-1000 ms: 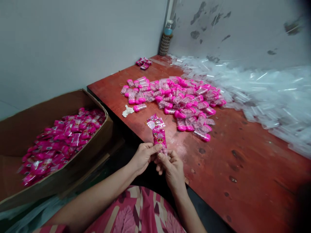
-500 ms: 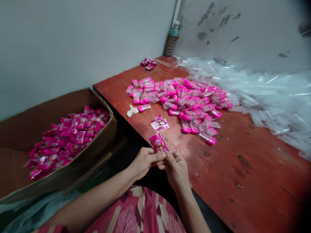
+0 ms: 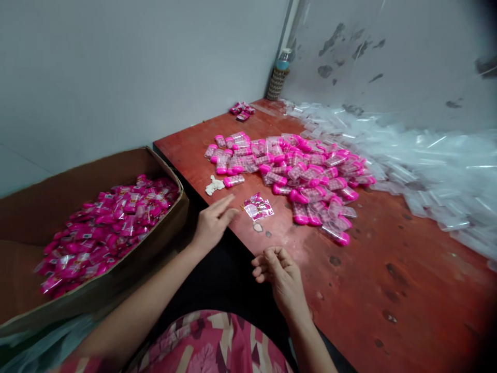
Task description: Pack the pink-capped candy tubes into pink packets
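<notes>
Neither hand has anything in its grip. The left hand (image 3: 213, 221) reaches out with fingers spread flat, just left of the small pink sachets (image 3: 258, 207) lying on the red surface (image 3: 388, 290). The right hand (image 3: 280, 272) rests nearer, loosely curled and empty. The sachets look light, thin and slick, probably best pinched by a crimped edge. Farther right lies a heap of pink-capped packs (image 3: 303, 171); at left, a cardboard box (image 3: 97, 171).

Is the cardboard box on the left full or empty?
Partly full. The open cardboard box holds a layer of pink packets sloping across its bottom, while the near brown inner wall above them stays bare.
</notes>
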Available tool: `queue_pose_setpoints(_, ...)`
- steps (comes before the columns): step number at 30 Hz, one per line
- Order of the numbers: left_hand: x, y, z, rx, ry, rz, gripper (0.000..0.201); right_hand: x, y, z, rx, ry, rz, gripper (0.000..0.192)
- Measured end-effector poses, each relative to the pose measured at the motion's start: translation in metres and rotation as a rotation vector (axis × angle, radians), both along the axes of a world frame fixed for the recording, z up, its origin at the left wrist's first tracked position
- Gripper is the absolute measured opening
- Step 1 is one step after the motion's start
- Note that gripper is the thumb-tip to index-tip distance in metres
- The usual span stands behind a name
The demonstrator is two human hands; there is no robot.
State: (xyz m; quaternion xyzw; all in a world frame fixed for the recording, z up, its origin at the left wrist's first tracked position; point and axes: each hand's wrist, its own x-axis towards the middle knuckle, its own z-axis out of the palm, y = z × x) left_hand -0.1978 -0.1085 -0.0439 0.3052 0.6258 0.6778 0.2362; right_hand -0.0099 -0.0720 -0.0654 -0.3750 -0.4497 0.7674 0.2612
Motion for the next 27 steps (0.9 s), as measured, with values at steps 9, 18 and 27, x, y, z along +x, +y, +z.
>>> queue_pose_setpoints(9, 0.002, 0.063, -0.045, -0.230, 0.666, -0.337, 0.021, 0.013, 0.022, 0.011, 0.207, -0.148, 0.037, 0.022)
queue_pose_setpoints(18, 0.024, 0.050, -0.041, -0.066, 0.778, -0.181, 0.019, -0.017, 0.059, 0.008, 0.335, -0.117, -0.196, 0.034)
queue_pose_setpoints(27, -0.007, 0.026, -0.038, -0.261, 0.957, 0.076, 0.041, -0.029, 0.069, 0.001, 0.208, 0.014, -0.166, 0.038)
